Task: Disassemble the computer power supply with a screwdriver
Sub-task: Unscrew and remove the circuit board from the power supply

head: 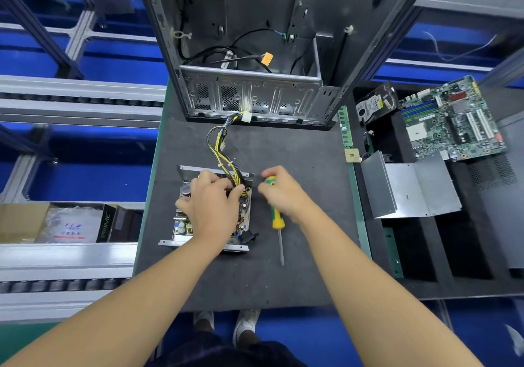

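Power supply (208,210) sits open on the dark mat (297,281), cover off, circuit board exposed. Its yellow and black cable bundle (221,151) runs up to the empty computer case (249,54) standing at the far edge of the mat.

Left hand (211,205) rests on the board, fingers curled into the wires near the top edge; whether it actually pinches a wire I cannot tell.

Right hand (283,193) closes loosely around the yellow-green handle of the screwdriver (276,213), just right of the supply; the shaft points toward the person, apparently lying on the mat.

Further right: bent metal cover (411,193), motherboard (450,119), hard drive (374,102).
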A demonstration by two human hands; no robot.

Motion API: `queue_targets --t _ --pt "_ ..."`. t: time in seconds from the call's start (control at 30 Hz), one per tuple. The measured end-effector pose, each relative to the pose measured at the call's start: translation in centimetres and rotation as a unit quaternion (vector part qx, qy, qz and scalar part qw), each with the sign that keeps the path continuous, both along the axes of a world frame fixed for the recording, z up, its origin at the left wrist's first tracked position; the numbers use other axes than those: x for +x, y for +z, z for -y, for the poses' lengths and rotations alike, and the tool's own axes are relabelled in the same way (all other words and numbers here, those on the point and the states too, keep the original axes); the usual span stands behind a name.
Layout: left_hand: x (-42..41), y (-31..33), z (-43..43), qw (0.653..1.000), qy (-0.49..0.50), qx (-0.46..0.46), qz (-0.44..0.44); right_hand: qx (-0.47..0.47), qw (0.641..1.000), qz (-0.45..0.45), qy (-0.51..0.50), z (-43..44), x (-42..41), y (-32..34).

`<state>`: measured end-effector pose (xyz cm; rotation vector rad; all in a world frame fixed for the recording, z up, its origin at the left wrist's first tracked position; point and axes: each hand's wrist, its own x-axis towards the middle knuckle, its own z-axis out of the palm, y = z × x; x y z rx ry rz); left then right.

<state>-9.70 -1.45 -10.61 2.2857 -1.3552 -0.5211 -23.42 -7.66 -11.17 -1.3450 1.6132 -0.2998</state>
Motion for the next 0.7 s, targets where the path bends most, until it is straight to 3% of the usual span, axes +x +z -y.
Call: queue_targets --t 0.07,0.17,0.33,0.43,0.53,0.6,0.7 --pt "0.2 -0.1 0.0 1.000 -0.004 -0.006 -0.003 -0.028 0.999 0.042 -0.017 1.1 -1.1 2.3" --pt "0.7 -0.1 -0.1 1.000 -0.014 -0.009 -0.009 -0.100 0.993 0.059 0.034 2.3 -2.2 5.5" --pt "1.1 0.6 0.0 0.997 0.011 -0.023 -0.067 -0.141 0.985 -0.066 0.075 1.2 -1.1 4.8" --pt "1.7 1.3 0.0 0.994 0.029 -0.031 -0.096 -0.039 0.990 -0.104 0.089 -0.3 -0.3 2.0" --pt "2.6 2.0 0.1 0.990 0.042 -0.026 -0.129 0.087 0.993 -0.018 0.075 -2.2 0.4 -0.1" --pt "2.7 2.4 0.1 0.988 0.046 -0.022 -0.145 0.113 0.992 0.034 0.047 -2.8 0.6 -0.6" --pt "2.4 2.4 0.0 0.988 0.033 -0.017 -0.152 0.114 0.991 0.043 0.057 -2.8 0.5 -0.6"
